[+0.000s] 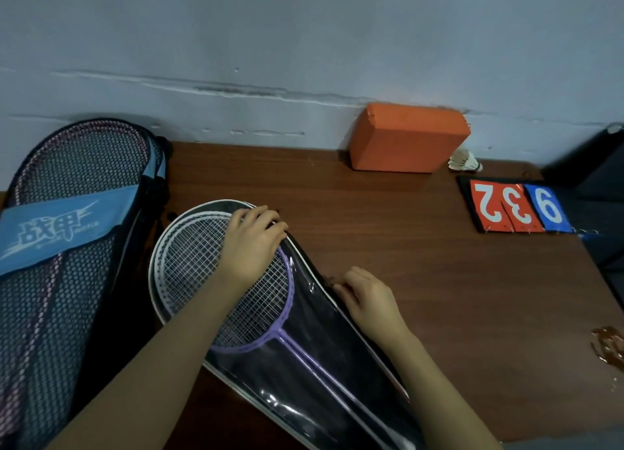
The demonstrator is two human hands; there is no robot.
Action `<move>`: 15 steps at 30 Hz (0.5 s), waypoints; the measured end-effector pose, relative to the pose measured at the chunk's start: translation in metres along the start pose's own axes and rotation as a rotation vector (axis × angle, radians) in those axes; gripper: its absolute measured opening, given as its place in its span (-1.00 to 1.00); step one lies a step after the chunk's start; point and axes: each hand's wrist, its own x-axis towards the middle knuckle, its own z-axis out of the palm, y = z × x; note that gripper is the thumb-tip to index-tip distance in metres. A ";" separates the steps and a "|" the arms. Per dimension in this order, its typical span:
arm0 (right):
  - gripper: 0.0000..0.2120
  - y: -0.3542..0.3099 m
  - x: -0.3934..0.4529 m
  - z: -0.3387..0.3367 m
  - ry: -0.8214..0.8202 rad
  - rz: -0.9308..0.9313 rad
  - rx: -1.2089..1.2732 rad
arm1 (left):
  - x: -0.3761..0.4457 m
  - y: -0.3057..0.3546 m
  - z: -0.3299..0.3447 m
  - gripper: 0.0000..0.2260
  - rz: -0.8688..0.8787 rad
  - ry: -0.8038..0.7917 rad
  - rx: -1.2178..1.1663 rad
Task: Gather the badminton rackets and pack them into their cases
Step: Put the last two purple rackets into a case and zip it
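Note:
A clear-fronted black racket case (314,358) lies slanted on the brown table (422,263). Inside it I see a purple racket (270,341) and a white-framed racket (175,247). My left hand (251,243) presses on the top right edge of the case over the racket heads. My right hand (366,297) pinches the case's right edge, where the zipper seems to run. A second case (67,247), black mesh with a light blue band, lies at the left with pink-framed rackets inside.
An orange foam block (408,137) stands against the wall at the back. A white shuttlecock (464,160) lies beside it. A flip scoreboard (516,206) with red and blue number cards sits at the right. A dark object (594,165) is at the far right.

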 end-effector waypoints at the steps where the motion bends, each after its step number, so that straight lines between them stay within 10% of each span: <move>1: -0.88 -0.003 -0.001 -0.003 0.010 -0.017 0.033 | -0.005 0.009 -0.002 -0.86 -0.032 0.014 -0.030; 15: -0.85 -0.008 -0.006 -0.041 0.037 -0.198 0.131 | -0.034 0.062 -0.018 -0.75 0.064 0.113 -0.167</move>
